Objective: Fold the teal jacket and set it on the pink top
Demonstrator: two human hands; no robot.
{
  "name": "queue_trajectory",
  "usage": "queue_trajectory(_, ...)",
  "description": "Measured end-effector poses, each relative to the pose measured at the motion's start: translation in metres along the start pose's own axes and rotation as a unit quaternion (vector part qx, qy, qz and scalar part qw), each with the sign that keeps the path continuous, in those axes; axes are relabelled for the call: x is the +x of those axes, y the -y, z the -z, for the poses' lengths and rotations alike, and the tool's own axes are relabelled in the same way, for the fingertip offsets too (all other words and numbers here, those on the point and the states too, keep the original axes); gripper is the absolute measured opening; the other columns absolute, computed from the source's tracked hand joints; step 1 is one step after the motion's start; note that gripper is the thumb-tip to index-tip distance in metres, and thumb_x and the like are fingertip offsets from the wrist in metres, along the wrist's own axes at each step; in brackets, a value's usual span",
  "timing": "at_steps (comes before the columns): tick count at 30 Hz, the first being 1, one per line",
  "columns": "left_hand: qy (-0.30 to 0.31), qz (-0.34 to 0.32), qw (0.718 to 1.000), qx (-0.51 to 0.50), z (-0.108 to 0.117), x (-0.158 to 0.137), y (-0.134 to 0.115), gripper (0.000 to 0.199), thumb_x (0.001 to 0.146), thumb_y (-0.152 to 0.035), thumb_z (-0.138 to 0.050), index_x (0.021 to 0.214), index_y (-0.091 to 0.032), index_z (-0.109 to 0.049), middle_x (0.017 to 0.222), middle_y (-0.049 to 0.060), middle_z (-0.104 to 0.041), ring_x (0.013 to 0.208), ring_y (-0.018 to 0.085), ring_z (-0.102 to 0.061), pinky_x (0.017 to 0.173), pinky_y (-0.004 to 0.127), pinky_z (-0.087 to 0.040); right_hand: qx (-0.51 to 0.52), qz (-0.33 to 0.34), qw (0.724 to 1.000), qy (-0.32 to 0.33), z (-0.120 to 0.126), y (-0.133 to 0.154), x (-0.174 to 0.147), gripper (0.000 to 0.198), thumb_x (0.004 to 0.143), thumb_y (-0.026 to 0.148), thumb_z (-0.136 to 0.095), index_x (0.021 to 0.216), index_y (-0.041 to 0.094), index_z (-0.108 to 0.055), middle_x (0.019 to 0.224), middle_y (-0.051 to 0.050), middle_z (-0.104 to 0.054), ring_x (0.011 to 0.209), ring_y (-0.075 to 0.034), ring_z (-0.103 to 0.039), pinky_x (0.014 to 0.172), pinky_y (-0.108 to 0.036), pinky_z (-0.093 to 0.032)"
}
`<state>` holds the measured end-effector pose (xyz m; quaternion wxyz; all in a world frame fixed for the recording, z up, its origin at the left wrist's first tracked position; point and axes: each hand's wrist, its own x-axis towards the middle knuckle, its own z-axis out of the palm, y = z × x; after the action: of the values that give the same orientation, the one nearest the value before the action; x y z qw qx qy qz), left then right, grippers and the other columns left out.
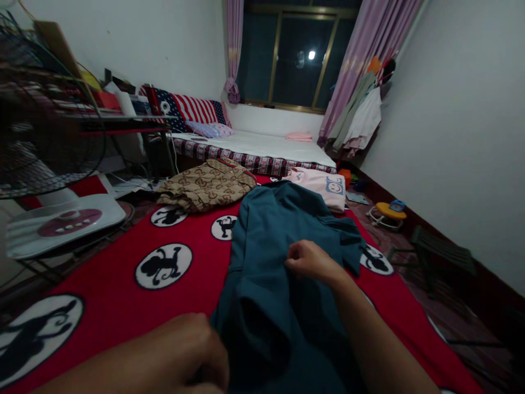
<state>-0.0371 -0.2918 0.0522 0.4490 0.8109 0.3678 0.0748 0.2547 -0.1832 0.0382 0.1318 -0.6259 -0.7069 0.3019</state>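
A dark teal short-sleeved shirt (266, 241) lies spread on a red blanket (205, 246) patterned with dark monkey figures in white circles. Its near part is bunched, with a loose fold standing up into a dark opening. My right hand (309, 260) is closed in a pinch on the shirt's middle, right of that fold. At the bottom of the view, my left hand (197, 350) is curled closed at the shirt's near left edge; its fingertips are partly hidden. Beyond the shirt lie a folded pink garment (324, 183) with a smiley print and a brown patterned garment (209, 186).
A fan (45, 109) stands close on the left, its base on a white chair (102, 210). Behind it is a cluttered desk (135, 117). A bed (254, 142) lines the window wall. On the right floor are a yellow stool (389, 210) and a dark folding stool (441, 251).
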Motion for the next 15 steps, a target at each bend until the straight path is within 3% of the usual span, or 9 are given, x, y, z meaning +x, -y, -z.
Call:
queue_trajectory(2,-0.073,-0.001,0.996,0.047,0.004,0.011,-0.006,0.017,0.080,-0.032,-0.062,0.094,-0.029,-0.071,0.090,0.001,-0.070,0.079,0.017,-0.064,0.068,0.023,-0.047,-0.110,-0.006,0.992,-0.068,0.003,0.001,-0.002,0.006,0.072,0.025,-0.062,0.071,0.020,-0.064,0.071,-0.003,-0.067,0.067,-0.017,-0.062,0.056,-0.025,-0.035)
queue_trajectory(4,-0.152,-0.022,0.984,0.088,0.008,0.024,-0.012,0.019,0.081,-0.029,-0.061,0.098,-0.027,-0.068,0.096,0.002,-0.068,0.085,0.018,-0.062,0.075,0.024,-0.047,-0.154,-0.004,0.982,-0.111,0.007,0.004,-0.006,0.007,0.073,0.027,-0.065,0.078,0.022,-0.067,0.080,-0.003,-0.069,0.074,-0.018,-0.061,0.058,-0.025,-0.033)
queue_trajectory(7,-0.222,-0.057,0.964,0.138,0.014,0.035,-0.012,0.033,0.078,-0.028,-0.064,0.111,-0.030,-0.064,0.115,0.005,-0.061,0.103,0.022,-0.058,0.088,0.030,-0.046,-0.148,0.054,0.986,-0.053,0.014,0.013,-0.017,0.008,0.070,0.021,-0.069,0.078,0.021,-0.067,0.078,0.000,-0.068,0.071,-0.014,-0.060,0.057,-0.023,-0.032)
queue_trajectory(9,-0.198,-0.074,0.963,0.167,0.018,0.036,-0.006,0.058,0.070,-0.029,-0.073,0.125,-0.036,-0.057,0.131,0.005,-0.052,0.117,0.026,-0.051,0.097,0.035,-0.043,-0.124,0.115,0.984,0.050,0.016,0.019,-0.027,0.012,0.067,0.020,-0.074,0.077,0.022,-0.068,0.073,0.003,-0.067,0.066,-0.012,-0.059,0.055,-0.022,-0.033)
queue_trajectory(11,-0.123,-0.084,0.971,0.189,0.018,0.036,0.004,0.077,0.063,-0.025,-0.077,0.133,-0.041,-0.050,0.139,0.004,-0.047,0.122,0.028,-0.048,0.100,0.037,-0.041,-0.110,0.159,0.971,0.141,0.014,0.026,-0.036,0.021,0.062,0.022,-0.080,0.080,0.023,-0.069,0.070,0.005,-0.067,0.064,-0.011,-0.059,0.054,-0.021,-0.032)
queue_trajectory(13,-0.062,-0.079,0.975,0.200,0.016,0.039,0.012,0.071,0.064,-0.016,-0.071,0.129,-0.041,-0.054,0.129,0.002,-0.054,0.112,0.025,-0.055,0.092,0.033,-0.044,-0.119,0.182,0.961,0.169,0.009,0.031,-0.043,0.031,0.057,0.023,-0.084,0.084,0.024,-0.070,0.070,0.006,-0.068,0.065,-0.012,-0.060,0.055,-0.021,-0.033)
queue_trajectory(15,-0.057,-0.073,0.977,0.190,0.013,0.045,0.015,0.055,0.066,-0.008,-0.062,0.113,-0.035,-0.065,0.109,0.002,-0.063,0.094,0.020,-0.061,0.079,0.027,-0.046,-0.133,0.192,0.960,0.152,0.005,0.033,-0.045,0.036,0.055,0.025,-0.085,0.088,0.025,-0.071,0.072,0.005,-0.069,0.069,-0.014,-0.061,0.058,-0.022,-0.034)
